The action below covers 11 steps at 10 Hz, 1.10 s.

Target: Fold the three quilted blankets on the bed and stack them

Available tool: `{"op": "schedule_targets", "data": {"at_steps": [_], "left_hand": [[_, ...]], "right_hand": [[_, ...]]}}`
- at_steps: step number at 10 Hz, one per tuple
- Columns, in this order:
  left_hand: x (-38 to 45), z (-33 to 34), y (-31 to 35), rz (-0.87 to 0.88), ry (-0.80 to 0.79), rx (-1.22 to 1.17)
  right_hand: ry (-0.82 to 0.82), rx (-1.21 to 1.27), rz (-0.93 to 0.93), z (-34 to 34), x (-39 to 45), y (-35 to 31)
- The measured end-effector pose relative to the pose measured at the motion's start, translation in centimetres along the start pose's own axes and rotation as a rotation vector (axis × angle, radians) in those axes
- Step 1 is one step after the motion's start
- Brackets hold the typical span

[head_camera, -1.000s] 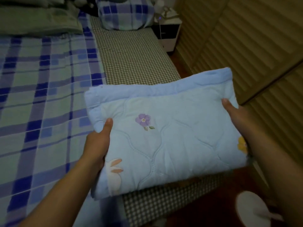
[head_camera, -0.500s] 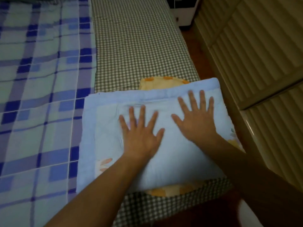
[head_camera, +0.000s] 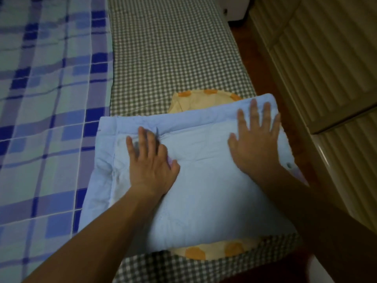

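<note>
left hand point(head_camera: 152, 164): flat, palm down on the blue blanket point(head_camera: 204, 190), fingers straight and spread, pointing to the far edge. Fingertips a bit blurred. Grips nothing.
right hand point(head_camera: 258, 144): also flat and palm down on the blue blanket, near its far right corner, fingers straight and slightly spread. Grips nothing.
hands relative: apart, bare blue cloth between them; right sits further from the camera than left.
blue blanket: folded to a rough rectangle, quilted, darker blue border along the far and left edges. Lies at the near right corner of the bed, right side close to the bed's right edge.
yellow blanket point(head_camera: 206, 98): under the blue one, touching it. Orange dots. Shows only as a curved strip past the blue blanket's far edge and another strip past its near edge; the rest is covered.
stack: blue on yellow. Third blanket: cannot tell where it is.
checked sheet point(head_camera: 169, 54): small grey-green and white check, covers the right part of the bed; both blankets rest on it, the blue one overhanging its left edge.
plaid cover point(head_camera: 51, 99): blue, purple and pale green plaid, covers the left part of the bed, meets the checked sheet along a straight seam.
slatted panels point(head_camera: 318, 58): pale wood, right of the bed.
floor point(head_camera: 246, 50): dark strip between bed and panels.
</note>
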<state>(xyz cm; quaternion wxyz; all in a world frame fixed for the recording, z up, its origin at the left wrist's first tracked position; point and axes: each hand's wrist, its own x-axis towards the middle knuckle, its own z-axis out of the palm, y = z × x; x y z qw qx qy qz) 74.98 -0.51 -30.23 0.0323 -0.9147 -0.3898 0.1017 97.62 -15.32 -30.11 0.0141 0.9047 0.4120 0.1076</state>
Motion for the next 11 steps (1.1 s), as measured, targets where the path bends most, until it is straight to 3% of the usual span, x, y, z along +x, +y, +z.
{"op": "schedule_targets", "data": {"at_steps": [1, 2, 3, 4, 6, 7, 9, 10, 11], "left_hand": [[1.9, 0.7, 0.0, -0.005, 0.031, -0.135], [2.3, 4.5, -1.5, -0.215, -0.027, -0.297], [2.1, 6.1, -1.6, -0.258, -0.072, -0.358], [1.4, 4.4, -2.9, -0.253, -0.22, -0.373], [-6.2, -1.4, -8.5, -0.22, -0.39, -0.263], [-9.8, -4.7, -9.8, -0.265, -0.354, -0.252], [-16.2, -13.7, -14.0, -0.173, -0.222, -0.1], [-20.1, -18.1, -16.4, -0.17, -0.134, -0.244], [-25.3, -22.5, -19.4, -0.1, 0.075, -0.302]], "right_hand": [[-0.004, 0.057, 0.014, 2.8, 0.1, -1.1], [-0.078, 0.109, 0.112, 6.5, -0.1, -0.2], [-0.125, 0.158, 0.108, 7.6, 0.3, -1.0], [-0.365, 0.267, 0.108, 5.8, 1.3, 0.2], [-0.538, 0.029, -0.049, -3.0, 0.0, 4.2], [-0.564, 0.001, 0.06, -8.2, -2.4, 3.9], [-0.58, -0.005, 0.062, -20.4, -8.9, -1.0], [-0.529, -0.051, 0.01, -27.1, -12.9, -4.8], [-0.524, -0.063, -0.047, -34.7, -17.0, -9.5]]}}
